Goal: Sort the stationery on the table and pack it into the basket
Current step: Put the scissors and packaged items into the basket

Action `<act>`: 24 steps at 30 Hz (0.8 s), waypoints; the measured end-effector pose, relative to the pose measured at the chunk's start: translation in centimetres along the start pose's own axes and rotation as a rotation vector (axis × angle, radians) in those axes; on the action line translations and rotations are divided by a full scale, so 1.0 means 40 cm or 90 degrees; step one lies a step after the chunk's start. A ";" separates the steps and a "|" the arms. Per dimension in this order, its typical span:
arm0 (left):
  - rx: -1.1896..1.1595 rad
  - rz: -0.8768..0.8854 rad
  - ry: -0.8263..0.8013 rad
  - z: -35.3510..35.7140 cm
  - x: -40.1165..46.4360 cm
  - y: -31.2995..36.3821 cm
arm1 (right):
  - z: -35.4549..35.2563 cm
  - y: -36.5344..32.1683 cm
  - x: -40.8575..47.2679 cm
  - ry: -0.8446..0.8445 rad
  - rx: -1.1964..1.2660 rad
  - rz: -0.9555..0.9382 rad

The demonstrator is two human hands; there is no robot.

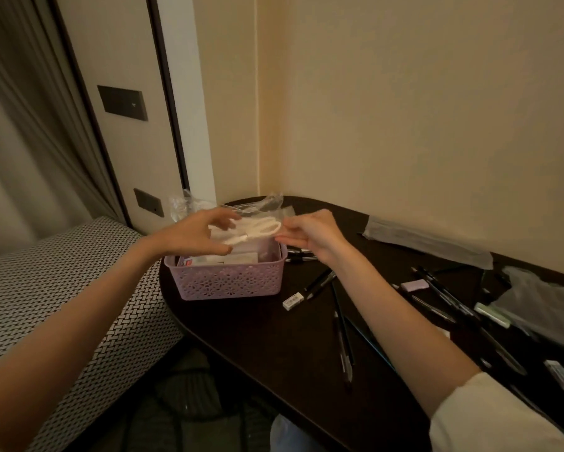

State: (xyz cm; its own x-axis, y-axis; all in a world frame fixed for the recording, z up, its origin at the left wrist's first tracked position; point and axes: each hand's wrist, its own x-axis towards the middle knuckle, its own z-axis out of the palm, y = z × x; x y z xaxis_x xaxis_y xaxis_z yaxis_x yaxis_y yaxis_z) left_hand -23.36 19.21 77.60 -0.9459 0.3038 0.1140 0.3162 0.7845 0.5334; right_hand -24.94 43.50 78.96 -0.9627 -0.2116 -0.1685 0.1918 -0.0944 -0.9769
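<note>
Head view: left hand (200,234) and right hand (310,235) both pinch white scissors (258,230) in clear wrapping above the purple basket (228,280).

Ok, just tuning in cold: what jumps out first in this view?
Both hands meet over the lilac basket at the table's left end: the left hand and right hand hold a clear packet with something white above it. To the right, black pens and small erasers lie scattered on the dark table.
</note>
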 end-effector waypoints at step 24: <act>0.319 0.005 -0.074 0.037 0.039 -0.122 | 0.050 0.127 0.129 -0.076 -0.825 -0.268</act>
State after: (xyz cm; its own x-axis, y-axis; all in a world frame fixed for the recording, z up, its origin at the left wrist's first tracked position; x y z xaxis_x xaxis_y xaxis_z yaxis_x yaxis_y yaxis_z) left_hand -26.29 16.65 73.91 -0.9381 0.3464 0.0069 0.3461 0.9361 0.0626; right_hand -28.56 39.98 73.39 -0.8682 -0.4823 0.1164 -0.4872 0.7846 -0.3835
